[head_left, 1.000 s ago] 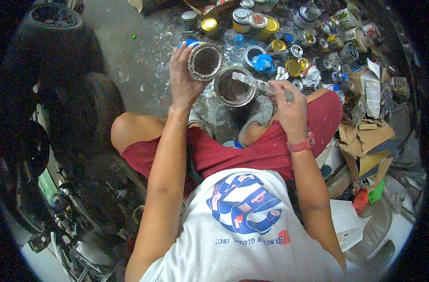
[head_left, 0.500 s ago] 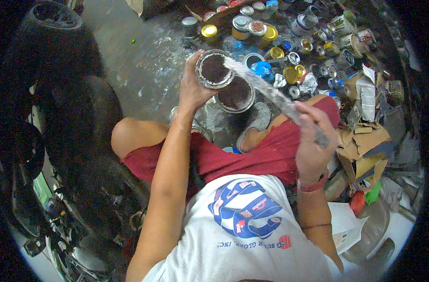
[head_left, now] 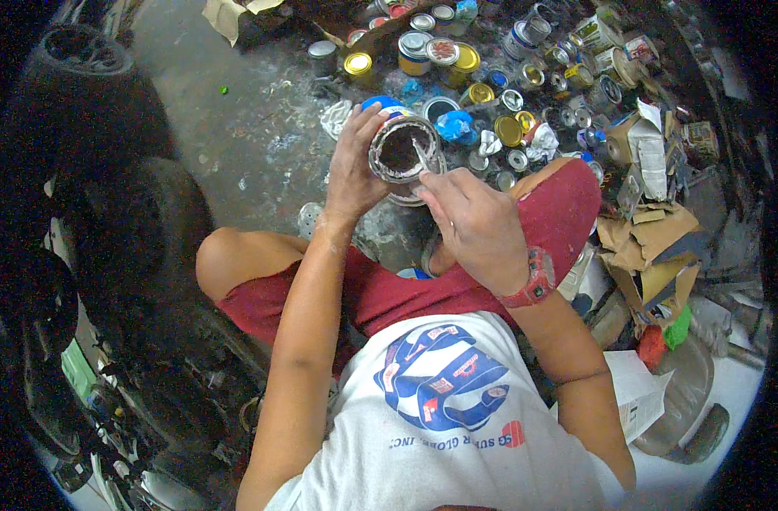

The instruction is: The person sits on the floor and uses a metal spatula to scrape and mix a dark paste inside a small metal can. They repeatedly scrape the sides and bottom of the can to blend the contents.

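My left hand (head_left: 353, 166) grips the side of a small can with a blue label (head_left: 380, 109), tilted so that its dark inside and crusted pale rim show. My right hand (head_left: 474, 226) is closed on a smeared pale flat stick (head_left: 419, 153), whose end is inside the held can by its right-hand inner wall. A second open can (head_left: 406, 197) stands below the held one, largely hidden behind it and my right hand.
Many paint cans (head_left: 464, 60), crumpled blue plastic (head_left: 455, 126) and white rags cover the stained floor ahead and right. Torn cardboard (head_left: 644, 230) lies by my right knee. Dark tires (head_left: 91, 119) stand at the left. My bent legs frame the cans.
The stick swung out to the right half a second ago; my right hand has since moved up-left, bringing its end into the held can. My left hand has shifted slightly right since a second ago.
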### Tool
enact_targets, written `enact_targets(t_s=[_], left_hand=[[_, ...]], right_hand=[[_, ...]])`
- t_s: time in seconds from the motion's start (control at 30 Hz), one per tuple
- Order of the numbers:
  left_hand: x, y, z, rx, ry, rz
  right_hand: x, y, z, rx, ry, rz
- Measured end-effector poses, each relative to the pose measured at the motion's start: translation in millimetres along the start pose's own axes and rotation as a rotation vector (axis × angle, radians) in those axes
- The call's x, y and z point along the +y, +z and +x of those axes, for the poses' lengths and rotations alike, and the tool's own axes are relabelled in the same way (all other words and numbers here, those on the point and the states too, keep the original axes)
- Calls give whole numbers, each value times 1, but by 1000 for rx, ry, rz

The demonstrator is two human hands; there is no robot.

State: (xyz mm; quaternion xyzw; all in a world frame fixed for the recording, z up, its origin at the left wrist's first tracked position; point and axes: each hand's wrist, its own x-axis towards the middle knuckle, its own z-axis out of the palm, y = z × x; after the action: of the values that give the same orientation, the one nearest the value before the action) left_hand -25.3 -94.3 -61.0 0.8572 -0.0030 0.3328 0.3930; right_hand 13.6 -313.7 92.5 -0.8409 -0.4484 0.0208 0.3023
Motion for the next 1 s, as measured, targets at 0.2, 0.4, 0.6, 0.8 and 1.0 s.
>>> enact_targets(t_s=[0.2,0.4,0.6,0.8,1.0], left_hand=[[3,7,-5,76,-14,-5],[-2,14,-6,121,-179,-261],[-1,16,-4,99,-186,-220],[3,14,-4,81,-198,-250],[7,13,-6,65,-286,-349]], right_hand=[[-1,5,1,171,238,347],[-2,15,-2,298,324,562],[-7,-7,10,248,28,171],[-7,-5,11,146,36,174],[-10,-5,6,106,27,168]])
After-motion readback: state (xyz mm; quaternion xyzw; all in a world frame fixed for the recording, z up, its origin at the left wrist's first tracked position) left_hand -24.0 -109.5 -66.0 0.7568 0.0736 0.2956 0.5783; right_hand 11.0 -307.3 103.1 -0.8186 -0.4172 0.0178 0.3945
